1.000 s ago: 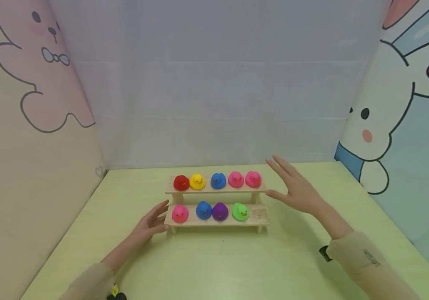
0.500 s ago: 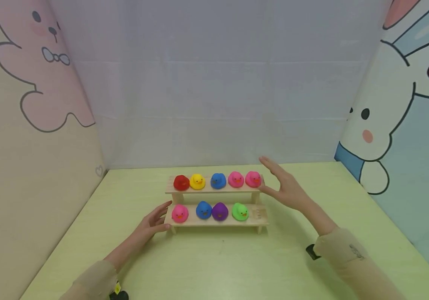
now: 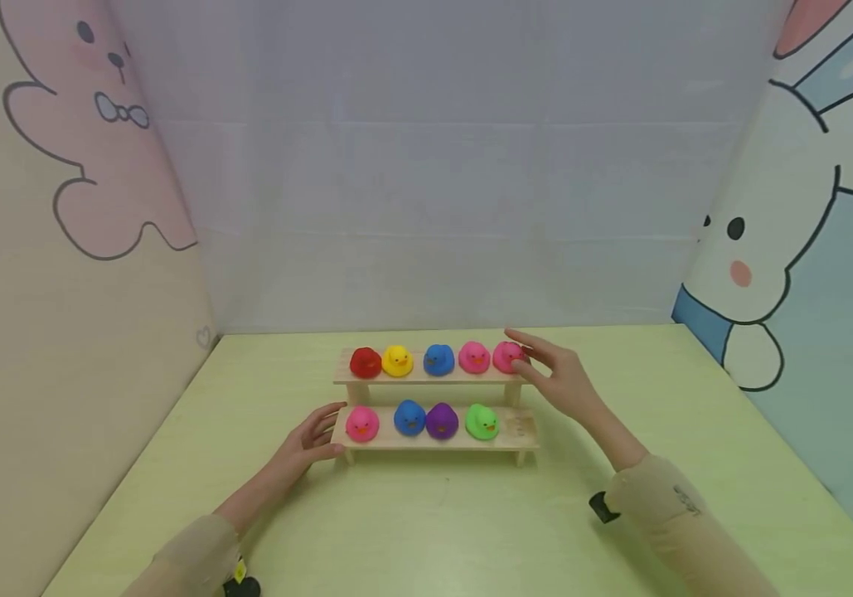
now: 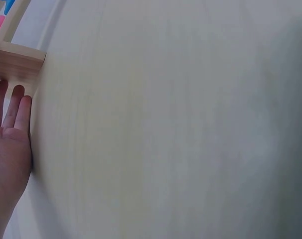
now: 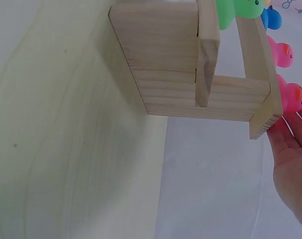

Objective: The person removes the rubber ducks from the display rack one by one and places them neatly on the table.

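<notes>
A two-step wooden shelf (image 3: 426, 444) bears several toy rubber ducks. At the right end of its upper step, my right hand (image 3: 564, 383) holds a pink rubber duck (image 3: 506, 356), thumb in front and fingers behind. The right wrist view shows the fingers against this pink duck (image 5: 292, 97), which still sits on the step. My left hand (image 3: 308, 444) grips the left end of the lower step, thumb at the front corner and fingers at the side. In the left wrist view, its fingers (image 4: 11, 107) reach beneath the board, and most of the thumb is cut off.
Along the upper step sit a red duck (image 3: 365, 363), a yellow duck (image 3: 398, 361), a blue duck (image 3: 438, 360) and another pink duck (image 3: 474, 357). Lower down are pink, blue, purple (image 3: 442, 422) and green (image 3: 482, 422) ducks. A pale curtain (image 3: 426, 166) hangs behind the table (image 3: 426, 531).
My right hand has moved left and slightly down, from beside the shelf onto the rightmost pink duck, and its fingers have closed in. The left hand has stayed at the shelf's end.
</notes>
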`<state>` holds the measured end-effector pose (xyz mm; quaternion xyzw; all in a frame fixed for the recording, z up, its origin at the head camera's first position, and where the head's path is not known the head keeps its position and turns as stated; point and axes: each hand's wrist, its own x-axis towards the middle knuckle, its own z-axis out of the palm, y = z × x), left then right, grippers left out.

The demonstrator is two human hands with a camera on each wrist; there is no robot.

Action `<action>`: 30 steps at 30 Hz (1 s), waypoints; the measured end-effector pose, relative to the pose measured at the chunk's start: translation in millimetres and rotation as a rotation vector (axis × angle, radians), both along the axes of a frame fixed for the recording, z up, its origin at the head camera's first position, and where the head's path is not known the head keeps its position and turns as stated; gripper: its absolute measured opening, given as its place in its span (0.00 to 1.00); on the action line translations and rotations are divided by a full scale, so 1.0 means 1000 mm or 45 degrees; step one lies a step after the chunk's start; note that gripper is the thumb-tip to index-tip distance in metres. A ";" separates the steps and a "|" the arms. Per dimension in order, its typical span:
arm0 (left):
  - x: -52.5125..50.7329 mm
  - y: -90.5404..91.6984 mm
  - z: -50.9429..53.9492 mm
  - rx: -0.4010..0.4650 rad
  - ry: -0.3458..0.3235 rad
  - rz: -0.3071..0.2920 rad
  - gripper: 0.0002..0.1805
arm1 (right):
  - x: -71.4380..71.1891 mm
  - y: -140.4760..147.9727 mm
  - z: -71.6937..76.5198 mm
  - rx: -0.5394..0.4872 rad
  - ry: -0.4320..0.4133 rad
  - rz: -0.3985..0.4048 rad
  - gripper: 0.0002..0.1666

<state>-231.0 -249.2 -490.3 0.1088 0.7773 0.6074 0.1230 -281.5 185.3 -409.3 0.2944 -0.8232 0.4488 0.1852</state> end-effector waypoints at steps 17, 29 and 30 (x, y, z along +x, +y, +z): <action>0.000 -0.001 0.000 -0.004 -0.013 0.000 0.38 | -0.002 -0.006 -0.009 0.035 0.091 -0.103 0.23; -0.001 -0.001 -0.003 0.009 -0.010 -0.002 0.38 | -0.005 0.000 -0.009 -0.077 -0.090 -0.003 0.25; -0.002 -0.001 -0.003 0.006 -0.008 -0.003 0.38 | -0.004 0.000 -0.009 -0.077 -0.087 0.004 0.26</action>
